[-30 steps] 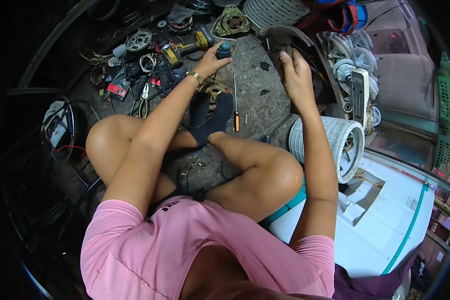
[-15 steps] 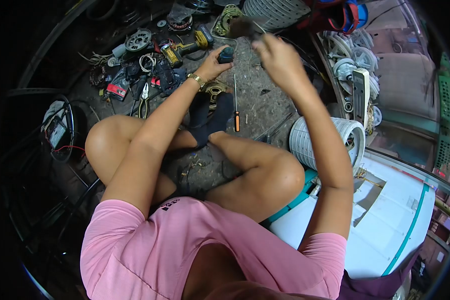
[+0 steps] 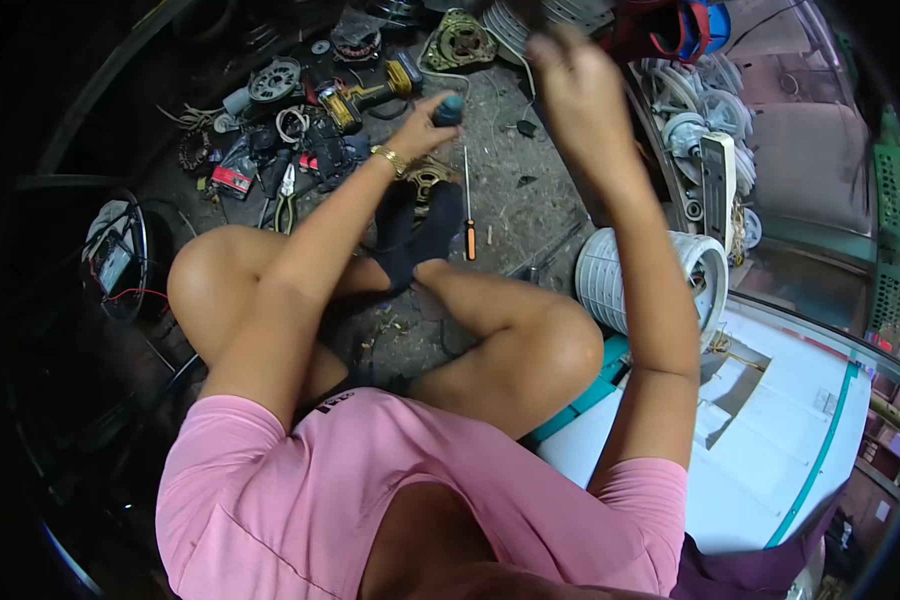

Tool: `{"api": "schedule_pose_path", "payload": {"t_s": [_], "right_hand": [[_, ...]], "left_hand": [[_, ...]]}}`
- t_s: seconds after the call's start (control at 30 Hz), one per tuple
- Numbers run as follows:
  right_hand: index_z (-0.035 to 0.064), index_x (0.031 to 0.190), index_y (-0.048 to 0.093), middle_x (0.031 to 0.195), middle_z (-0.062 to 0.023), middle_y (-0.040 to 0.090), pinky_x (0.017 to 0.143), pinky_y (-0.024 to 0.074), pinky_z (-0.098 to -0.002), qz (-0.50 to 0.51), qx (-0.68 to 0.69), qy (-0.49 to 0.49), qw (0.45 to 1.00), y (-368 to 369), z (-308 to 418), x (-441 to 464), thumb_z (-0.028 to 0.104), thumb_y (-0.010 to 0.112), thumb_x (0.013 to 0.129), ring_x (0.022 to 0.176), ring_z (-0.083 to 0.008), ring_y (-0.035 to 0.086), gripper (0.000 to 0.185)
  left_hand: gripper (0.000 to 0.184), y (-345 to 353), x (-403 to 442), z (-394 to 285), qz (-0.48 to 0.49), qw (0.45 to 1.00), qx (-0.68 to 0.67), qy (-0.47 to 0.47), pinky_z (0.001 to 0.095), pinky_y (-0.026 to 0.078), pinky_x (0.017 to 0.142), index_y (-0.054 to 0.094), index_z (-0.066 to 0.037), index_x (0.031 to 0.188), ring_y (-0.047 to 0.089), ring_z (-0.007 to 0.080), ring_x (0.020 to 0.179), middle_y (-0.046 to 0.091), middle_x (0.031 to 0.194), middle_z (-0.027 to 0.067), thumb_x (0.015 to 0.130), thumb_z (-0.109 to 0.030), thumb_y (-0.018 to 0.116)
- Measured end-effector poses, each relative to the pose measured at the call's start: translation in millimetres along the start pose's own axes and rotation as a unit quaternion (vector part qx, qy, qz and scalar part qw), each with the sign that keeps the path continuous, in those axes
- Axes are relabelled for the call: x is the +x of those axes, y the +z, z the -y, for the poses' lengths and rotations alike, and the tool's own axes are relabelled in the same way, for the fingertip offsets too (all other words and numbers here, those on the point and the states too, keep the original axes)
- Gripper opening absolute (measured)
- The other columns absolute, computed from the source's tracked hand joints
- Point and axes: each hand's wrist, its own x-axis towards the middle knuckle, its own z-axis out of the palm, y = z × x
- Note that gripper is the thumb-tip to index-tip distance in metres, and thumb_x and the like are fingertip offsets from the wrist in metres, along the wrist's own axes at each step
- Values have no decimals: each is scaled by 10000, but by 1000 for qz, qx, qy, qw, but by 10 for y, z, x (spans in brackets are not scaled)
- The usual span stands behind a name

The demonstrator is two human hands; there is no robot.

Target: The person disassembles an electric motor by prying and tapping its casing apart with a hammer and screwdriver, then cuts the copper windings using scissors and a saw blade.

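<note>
My left hand (image 3: 426, 128) is closed round a teal-topped tool handle (image 3: 449, 110) held upright over a round brass-coloured metal part (image 3: 429, 186), which my dark-socked feet (image 3: 432, 230) flank. Farther forward and to the right, my right hand (image 3: 580, 85) is raised and blurred by motion, its fingers wrapped round the handle of a dark tool that looks like a hammer (image 3: 515, 12). The tool's head is smeared and partly out of view. A long screwdriver (image 3: 470, 232) with an orange handle lies on the floor right of my feet.
A yellow drill (image 3: 370, 92), pliers (image 3: 286, 200) and motor parts lie at the left. Another metal housing (image 3: 461, 42) is at the front. A white perforated drum (image 3: 610, 280) and a white panel (image 3: 770, 450) stand right; white plastic parts (image 3: 695, 135) sit behind them.
My right hand with the dark tool swung left toward my left hand, then rose forward and to the right. My left hand stays almost in place, still round the teal handle.
</note>
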Motion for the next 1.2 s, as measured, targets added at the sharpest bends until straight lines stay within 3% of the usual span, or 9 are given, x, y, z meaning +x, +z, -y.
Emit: {"api": "schedule_pose_path", "payload": {"t_s": [0.07, 0.2, 0.27, 0.37, 0.47, 0.5, 0.77, 1.0, 1.2], "right_hand": [[8, 919, 584, 771, -74, 577, 623, 408, -285, -7, 142, 96, 985, -325, 555, 302, 229, 582, 913, 689, -147, 531, 221], [-9, 912, 538, 721, -232, 599, 637, 464, -422, -87, -55, -118, 988, 109, -42, -101, 223, 500, 928, 674, -430, 571, 236], [-19, 899, 542, 762, -279, 598, 707, 449, -521, 219, -134, 154, 954, 565, -468, -716, 274, 546, 908, 777, -480, 579, 293], [4, 916, 564, 782, -286, 615, 720, 459, -545, 217, -122, 131, 960, 337, -360, -486, 311, 528, 909, 789, -478, 597, 310], [6, 758, 568, 689, -207, 603, 569, 457, -413, 10, 47, -41, 998, -146, 297, 233, 196, 531, 907, 625, -354, 612, 244], [5, 964, 586, 792, -120, 582, 592, 440, -339, -80, -291, -244, 922, -287, 201, 329, 107, 481, 893, 692, -279, 572, 163], [-14, 1013, 570, 868, -324, 591, 732, 450, -494, 245, -152, 221, 932, 333, -496, -594, 295, 512, 937, 888, -491, 559, 323], [-24, 1116, 555, 941, -277, 627, 773, 479, -420, 10, -26, 287, 957, 185, -1202, -1708, 310, 579, 902, 903, -424, 626, 397], [10, 945, 572, 870, -204, 650, 741, 487, -456, 46, -45, 457, 887, 1328, -1542, -3363, 125, 743, 727, 841, -402, 632, 299]], "left_hand": [[549, 16, 17, 24, 5, 999, 35, 25, 252, 471, 823, 490, -34, 1278, 554, 75, 914, 594, 1018, -8, 782, -50, 725], [552, -87, 19, 64, -23, 998, 41, 29, 256, 464, 845, 495, -48, 1282, 555, 79, 914, 595, 994, -9, 780, -51, 725], [539, -228, 63, 83, -22, 998, 34, 45, 260, 464, 842, 501, -47, 1264, 556, 85, 899, 597, 964, -10, 776, -61, 728], [307, -8, -69, -262, -116, 992, 29, 30, 251, 454, 803, 553, -41, 1031, 539, 83, 834, 581, 894, -17, 775, -66, 721], [344, -78, -3, -145, 0, 997, 56, 54, 249, 455, 794, 547, -47, 1088, 533, 72, 845, 573, 924, -22, 785, -53, 709], [314, -66, -12, -114, -7, 999, 1, 46, 248, 454, 792, 547, -48, 1057, 528, 72, 834, 565, 912, -26, 785, -46, 704], [464, -192, 43, 50, -1, 999, 42, 32, 283, 465, 858, 547, -36, 1186, 562, 112, 914, 606, 964, 2, 776, -122, 745], [426, -215, -26, -397, -74, 993, 58, 77, 258, 476, 781, 528, -43, 1171, 556, 81, 882, 612, 993, -15, 799, -103, 729], [515, -699, -584, -234, -92, 838, 520, -139, 480, 464, 845, 446, -82, 1245, 607, 372, 1034, 617, 1122, 211, 775, -178, 631]]}}
